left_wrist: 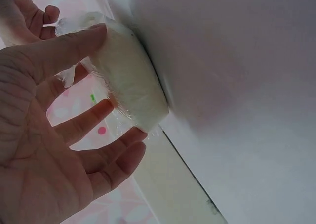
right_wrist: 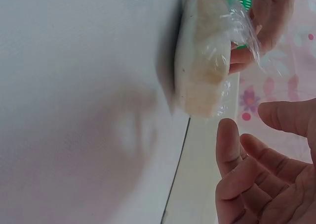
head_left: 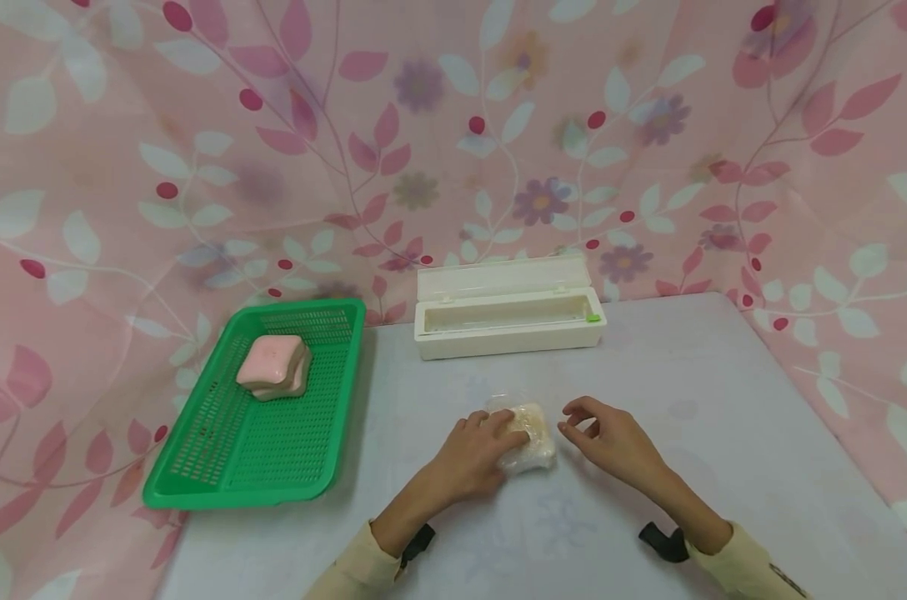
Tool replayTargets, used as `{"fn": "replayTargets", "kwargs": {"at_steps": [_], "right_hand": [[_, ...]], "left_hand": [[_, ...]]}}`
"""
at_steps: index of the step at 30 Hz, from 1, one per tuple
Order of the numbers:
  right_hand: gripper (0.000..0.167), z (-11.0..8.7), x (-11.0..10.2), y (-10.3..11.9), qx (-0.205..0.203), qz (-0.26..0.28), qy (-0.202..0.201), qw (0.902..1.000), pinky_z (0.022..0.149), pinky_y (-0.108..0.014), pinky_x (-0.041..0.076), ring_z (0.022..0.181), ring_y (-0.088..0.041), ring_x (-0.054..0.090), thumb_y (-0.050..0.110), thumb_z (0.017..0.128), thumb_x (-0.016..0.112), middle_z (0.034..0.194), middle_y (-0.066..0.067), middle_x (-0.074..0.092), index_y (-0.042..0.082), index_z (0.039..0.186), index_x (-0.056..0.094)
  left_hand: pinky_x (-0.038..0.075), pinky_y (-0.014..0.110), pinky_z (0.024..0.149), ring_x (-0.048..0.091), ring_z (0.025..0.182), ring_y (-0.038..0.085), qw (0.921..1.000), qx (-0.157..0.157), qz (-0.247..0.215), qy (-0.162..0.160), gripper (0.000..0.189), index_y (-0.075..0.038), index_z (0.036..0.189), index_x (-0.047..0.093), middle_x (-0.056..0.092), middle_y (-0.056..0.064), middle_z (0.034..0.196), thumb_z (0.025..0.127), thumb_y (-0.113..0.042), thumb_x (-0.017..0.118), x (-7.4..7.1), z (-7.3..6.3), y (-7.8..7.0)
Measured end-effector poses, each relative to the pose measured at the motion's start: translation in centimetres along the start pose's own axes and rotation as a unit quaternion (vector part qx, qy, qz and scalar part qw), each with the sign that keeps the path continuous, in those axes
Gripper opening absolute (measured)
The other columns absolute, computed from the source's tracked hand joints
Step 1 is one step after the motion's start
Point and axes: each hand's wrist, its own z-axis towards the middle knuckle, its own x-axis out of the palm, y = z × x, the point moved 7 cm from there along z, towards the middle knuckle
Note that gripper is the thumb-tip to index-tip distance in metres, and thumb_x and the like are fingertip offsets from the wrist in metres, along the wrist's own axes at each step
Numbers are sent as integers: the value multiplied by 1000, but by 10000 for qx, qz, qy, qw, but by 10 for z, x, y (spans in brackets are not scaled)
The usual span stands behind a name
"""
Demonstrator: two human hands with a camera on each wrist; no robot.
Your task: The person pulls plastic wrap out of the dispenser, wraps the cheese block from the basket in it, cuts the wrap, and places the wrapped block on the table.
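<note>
On the table lies a cream square block [head_left: 541,440] wrapped in clear plastic film. My left hand [head_left: 470,461] holds its left side, the thumb on the near side and the other fingers spread over the top and far edge. Loose film [right_wrist: 242,31] sticks up from the block in the right wrist view. Just to the block's right, my right hand [head_left: 614,442] hovers with loosely bent fingers and nothing between them. Its fingertips are close to the block's edge but apart from it.
A long white box [head_left: 509,340] with a raised lid stands at the back, a small green piece [head_left: 593,317] at its right end. At left, a green basket [head_left: 288,467] holds stacked pink square blocks [head_left: 272,360]. A floral curtain [head_left: 453,150] hangs behind the table.
</note>
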Motion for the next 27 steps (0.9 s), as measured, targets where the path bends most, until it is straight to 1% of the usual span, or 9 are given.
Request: {"fn": "replayTargets", "kwargs": {"at_steps": [5, 8, 10, 12, 14, 18, 21, 23, 27], "right_hand": [[22, -1, 1, -1, 15, 69, 45, 10000, 53, -27, 48, 71, -12, 61, 24, 91, 72, 94, 3, 68, 10, 108, 67], [23, -1, 2, -2, 64, 71, 59, 9999, 53, -27, 48, 71, -11, 61, 26, 91, 72, 94, 3, 68, 11, 107, 67], [22, -2, 2, -3, 112, 79, 69, 9999, 53, -28, 48, 71, -11, 61, 26, 91, 72, 94, 4, 68, 11, 107, 67], [22, -2, 2, -3, 148, 77, 82, 9998, 53, -28, 48, 71, -11, 61, 26, 91, 72, 95, 4, 68, 12, 107, 67], [21, -2, 2, -4, 165, 77, 84, 9998, 54, -28, 48, 71, -12, 61, 26, 91, 72, 95, 4, 68, 12, 107, 67], [20, -2, 3, -4, 159, 61, 78, 9998, 54, -28, 48, 72, -12, 61, 26, 91, 72, 95, 4, 68, 13, 106, 67], [19, -2, 3, -4, 164, 56, 86, 9998, 54, -28, 48, 72, -12, 61, 25, 91, 72, 95, 4, 68, 12, 106, 67], [20, -2, 4, -3, 155, 41, 91, 9998, 54, -28, 48, 72, -12, 61, 24, 91, 72, 95, 3, 68, 12, 106, 68], [19, -2, 4, -3, 136, 8, 93, 9999, 55, -28, 48, 72, -12, 60, 24, 91, 72, 94, 3, 68, 12, 105, 68]], "left_hand": [[48, 41, 75, 57, 98, 30, 9994, -170, 218, -225, 57, -30, 129, 59, 54, 6, 128, 78, -45, 80, 1, 0, 0], [47, 37, 70, 56, 91, 28, 9987, -305, 279, -288, 64, -29, 127, 58, 56, 7, 122, 73, -54, 81, 1, 0, 0], [46, 35, 68, 56, 88, 26, 9984, -376, 290, -316, 66, -26, 124, 58, 57, 8, 117, 70, -55, 83, 0, -1, -1], [45, 34, 66, 56, 86, 26, 9983, -397, 274, -334, 67, -23, 121, 57, 57, 9, 113, 66, -49, 87, -2, -1, -2], [43, 32, 65, 56, 85, 25, 9983, -384, 241, -365, 65, -17, 116, 57, 58, 9, 109, 65, -39, 90, -4, -2, -2], [38, 29, 63, 52, 83, 22, 9976, -265, 420, -476, 46, -12, 104, 57, 56, 5, 100, 69, -16, 87, -6, -4, -3], [36, 31, 66, 49, 89, 22, 9964, -254, 621, -528, 35, -14, 99, 60, 54, 3, 103, 72, -8, 81, -6, -3, -1], [38, 34, 72, 49, 101, 24, 9960, -309, 672, -493, 38, -16, 99, 60, 54, 4, 114, 70, -11, 84, -4, -3, 1], [40, 45, 88, 45, 125, 34, 9959, -452, 692, -371, 48, -18, 105, 60, 48, 10, 137, 66, -22, 88, -2, -2, 5]]}}
